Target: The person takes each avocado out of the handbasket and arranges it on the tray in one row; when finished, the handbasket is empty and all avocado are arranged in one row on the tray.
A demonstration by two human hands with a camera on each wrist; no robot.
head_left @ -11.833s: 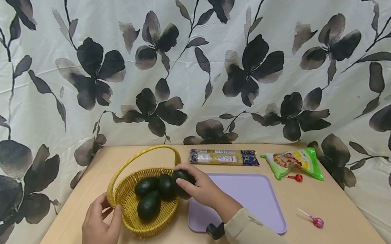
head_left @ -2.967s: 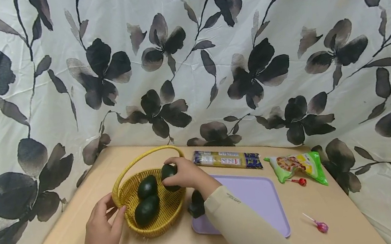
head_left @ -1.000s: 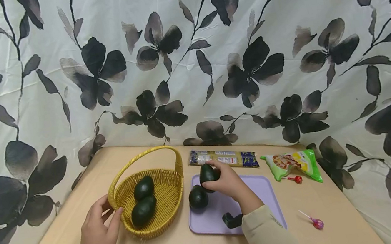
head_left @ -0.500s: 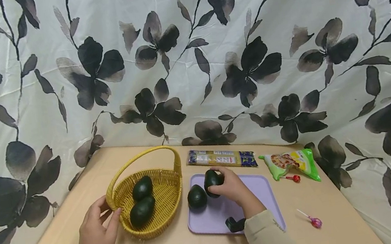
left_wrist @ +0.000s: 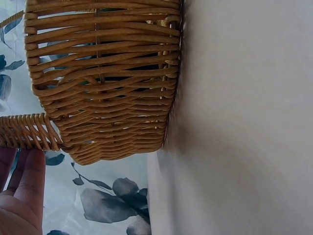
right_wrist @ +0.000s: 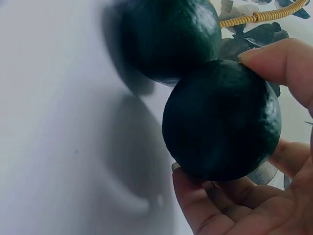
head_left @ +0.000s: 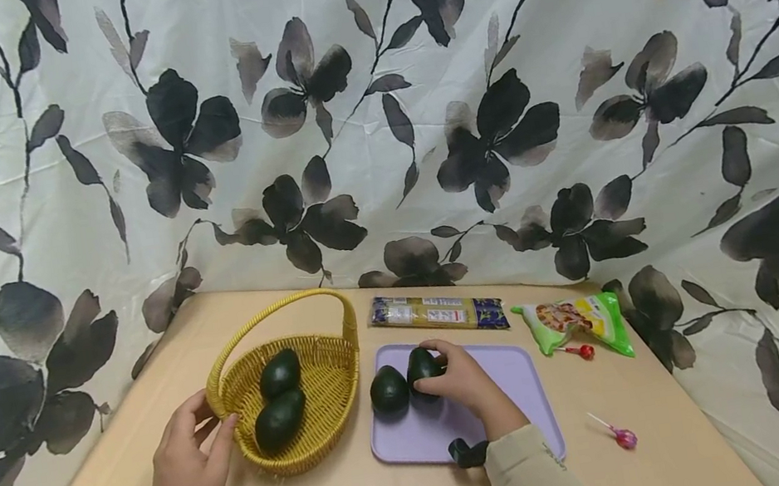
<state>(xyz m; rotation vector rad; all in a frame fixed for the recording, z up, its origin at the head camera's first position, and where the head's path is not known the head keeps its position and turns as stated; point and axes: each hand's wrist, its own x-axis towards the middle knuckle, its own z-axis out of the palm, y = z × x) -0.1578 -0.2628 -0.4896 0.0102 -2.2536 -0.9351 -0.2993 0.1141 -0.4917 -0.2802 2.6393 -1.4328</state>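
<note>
My right hand (head_left: 469,381) grips a dark green avocado (right_wrist: 220,122) between thumb and fingers, low over the lilac tray (head_left: 463,433). Right beside it on the tray sits another avocado (head_left: 389,392); the two overlap in the right wrist view. At the left, my left hand (head_left: 192,466) holds the yellow wicker basket (head_left: 327,378) where its arched handle meets the rim. Two more avocados lie inside, one (head_left: 280,374) behind the other (head_left: 281,421). In the left wrist view, fingers (left_wrist: 29,181) touch the handle's base, and the woven side hides most of the contents.
Behind the tray lies a long packet (head_left: 437,311) with dark blue ends. A green snack bag (head_left: 575,322) is at the back right, with a red lollipop (head_left: 585,351) against it. A pink lollipop (head_left: 624,438) lies nearer the front. Floral cloth (head_left: 376,152) hangs behind the table.
Earlier the right hand took avocados out of the basket; one now lies on the tray. Over the last second it has lowered a second beside it. The left hand has stayed at the basket.
</note>
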